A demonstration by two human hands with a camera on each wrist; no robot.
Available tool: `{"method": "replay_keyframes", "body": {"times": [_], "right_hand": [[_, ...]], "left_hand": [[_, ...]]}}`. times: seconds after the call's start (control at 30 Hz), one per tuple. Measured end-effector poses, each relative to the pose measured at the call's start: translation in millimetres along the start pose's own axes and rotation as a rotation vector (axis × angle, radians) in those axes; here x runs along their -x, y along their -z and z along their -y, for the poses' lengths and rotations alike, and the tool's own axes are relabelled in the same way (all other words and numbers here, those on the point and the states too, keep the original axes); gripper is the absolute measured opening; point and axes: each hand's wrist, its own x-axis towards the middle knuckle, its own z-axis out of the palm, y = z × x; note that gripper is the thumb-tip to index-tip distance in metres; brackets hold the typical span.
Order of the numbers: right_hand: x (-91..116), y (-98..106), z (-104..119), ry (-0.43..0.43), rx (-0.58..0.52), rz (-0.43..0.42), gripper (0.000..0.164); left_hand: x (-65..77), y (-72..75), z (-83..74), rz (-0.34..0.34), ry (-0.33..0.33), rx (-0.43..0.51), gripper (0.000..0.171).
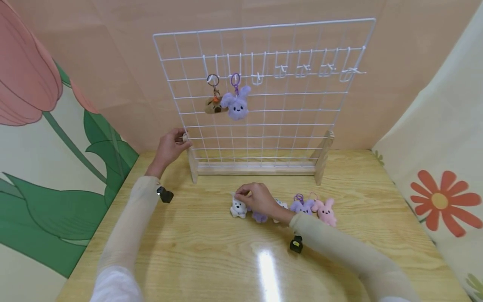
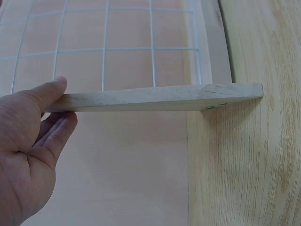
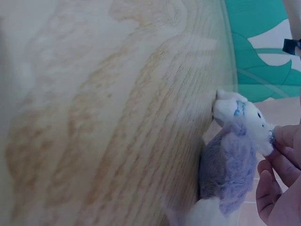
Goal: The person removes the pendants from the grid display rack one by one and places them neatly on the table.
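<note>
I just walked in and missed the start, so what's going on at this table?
A person's left hand grips the wooden upright of a white wire rack. The right hand pinches the top of a white plush toy, leftmost in a row on the table. A brown charm and a lavender bunny hang from the rack; the hooks to their right are bare.

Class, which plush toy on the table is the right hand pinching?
The white toy at the row's left end, the only one whose top the right hand pinches.
</note>
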Motion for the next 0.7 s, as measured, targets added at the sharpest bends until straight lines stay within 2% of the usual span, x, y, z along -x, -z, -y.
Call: {"method": "replay_keyframes", "body": {"times": [0.2, 0.43, 0.7], "right_hand": [[-2.1, -2.4, -6.3, 0.011, 0.02, 0.0, 0.009], [-3.9, -3.2, -8.9, -0.026, 0.028, 0.025, 0.009], [-8.2, -6.3, -14.0, -0.041, 0.081, 0.03, 0.007]], "left_hand": [[0.6, -0.6, 0.0, -0.006, -0.014, -0.008, 0.05], [1.5, -0.9, 0.2, -0.025, -0.035, -0.016, 0.048], [1.9, -0.7, 0.5, -0.011, -0.033, -0.008, 0.049]]}}
